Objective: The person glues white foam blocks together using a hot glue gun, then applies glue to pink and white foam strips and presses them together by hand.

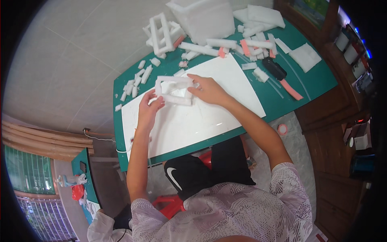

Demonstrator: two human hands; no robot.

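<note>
A small rectangular frame of white foam strips (174,79) is held up over the white board (209,121). My left hand (150,109) grips its left end, fingers and thumb closed on the foam. At the opposite end, my right hand (207,89) pinches the short side between thumb and fingers. Through the frame's opening the board shows, with a whitish patch I cannot make out. A small foam piece (179,73) lies just behind the frame.
Short foam blocks (137,80) lie left on the green table (118,137). Behind stand a finished-looking foam frame (162,34) and a big white foam block (207,20). Right are foam strips (258,43), a black tool (275,69) with a pink end, and clear rods (296,72).
</note>
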